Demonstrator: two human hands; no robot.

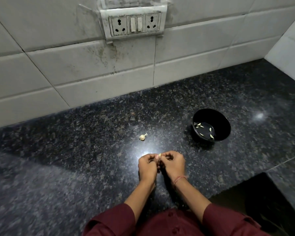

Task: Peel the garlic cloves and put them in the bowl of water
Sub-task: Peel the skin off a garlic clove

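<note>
My left hand [147, 165] and my right hand [174, 163] meet just above the dark granite counter [92, 150], fingers curled. Between their fingertips they pinch one small pale garlic cloves piece, a single clove [159, 156], mostly hidden by the fingers. A small garlic bulb [142, 137] with a short stalk lies on the counter beyond my hands, slightly to the left. A black bowl [223, 123] stands to the far right of my hands. It holds water with several peeled cloves [211, 136] floating in it.
A white tiled wall [75, 74] rises behind the counter, with a socket and switch panel [134, 24] on it. Another wall closes off the right side. A dark recess [255, 201] drops away at the lower right of the counter.
</note>
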